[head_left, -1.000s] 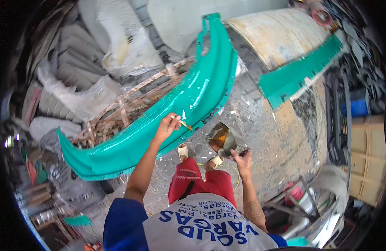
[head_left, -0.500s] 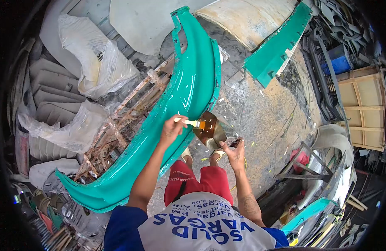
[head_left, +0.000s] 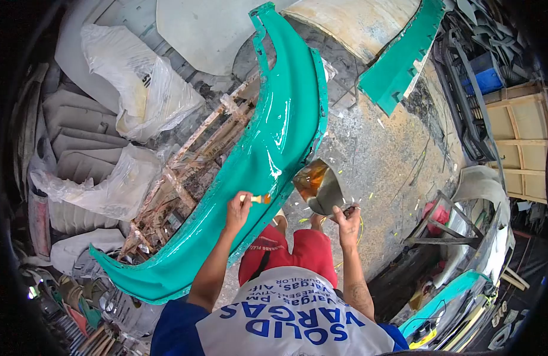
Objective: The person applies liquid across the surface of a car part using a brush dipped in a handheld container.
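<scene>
A green bumper [head_left: 280, 127] runs lengthwise from near left to far right. Over it, the left hand [head_left: 238, 212], fingers curled, grips a paintbrush [head_left: 251, 199], bristles toward its right edge; beside that edge, the right hand [head_left: 347, 221] clasps an amber-stained container [head_left: 330, 193].

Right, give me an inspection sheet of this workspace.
Surface: stained floor, scattered scraps.
Job's things: glossy teal bumper alongside rusty frame; paintbrush over bumper, contact unclear; metal container with amber contents.
Clutter: plastic-wrapped part, left; teal panel, upper right.
Left grip: closed on paintbrush.
Right grip: holding metal container.
Cables: thin yellow strand on floor; cannot confirm cord.
Surroundings: blue crate and wood-framed panel, right.
</scene>
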### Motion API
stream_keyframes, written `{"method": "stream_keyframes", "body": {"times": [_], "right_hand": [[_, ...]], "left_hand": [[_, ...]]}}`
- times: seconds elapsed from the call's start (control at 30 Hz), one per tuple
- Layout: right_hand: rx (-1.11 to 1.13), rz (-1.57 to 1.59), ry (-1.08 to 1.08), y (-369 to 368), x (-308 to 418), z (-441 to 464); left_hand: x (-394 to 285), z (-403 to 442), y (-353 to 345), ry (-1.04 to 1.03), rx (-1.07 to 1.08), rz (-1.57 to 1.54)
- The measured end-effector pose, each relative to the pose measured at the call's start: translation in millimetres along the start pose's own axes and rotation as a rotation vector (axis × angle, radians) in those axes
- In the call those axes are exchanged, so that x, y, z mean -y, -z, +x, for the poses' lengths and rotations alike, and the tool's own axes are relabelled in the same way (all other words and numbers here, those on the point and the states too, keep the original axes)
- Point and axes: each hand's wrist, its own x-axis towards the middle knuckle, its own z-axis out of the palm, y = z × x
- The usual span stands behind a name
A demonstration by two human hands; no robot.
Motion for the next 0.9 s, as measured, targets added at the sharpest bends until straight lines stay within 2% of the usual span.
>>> {"method": "stream_keyframes", "body": {"times": [0.13,0.2,0.27,0.5,0.53,0.6,0.7,0.77,0.9], "right_hand": [[-0.012,0.172,-0.031,14.0,-2.9,-12.6],[-0.032,0.260,-0.012,18.9,-6.1,-19.3],[-0.045,0.227,-0.026,26.5,-8.0,-27.4],[-0.121,0.146,-0.102,46.6,-2.5,-54.6],[-0.133,0.172,-0.089,47.5,-2.0,-58.1],[-0.141,0.190,-0.081,50.6,0.9,-64.3],[-0.144,0.189,-0.085,52.2,4.2,-63.0],[-0.095,0.134,-0.055,55.5,0.1,-58.5],[-0.074,0.119,-0.037,52.9,0.9,-46.0]], "left_hand": [[-24.5,11.7,24.2,-0.078,0.168,0.206],[-51.2,51.9,3.9,-0.012,0.312,0.167],[-53.5,100.8,-29.3,-0.065,0.417,0.148],[-70.3,208.5,-88.3,0.029,0.467,-0.247],[-69.4,207.5,-93.1,0.037,0.468,-0.254],[-66.9,200.8,-98.8,0.012,0.217,-0.496],[-37.4,156.7,-91.6,-0.073,0.091,-0.512],[-37.8,111.3,-72.3,-0.176,0.086,-0.342],[-39.2,34.8,-20.2,-0.171,0.165,-0.098]]}}
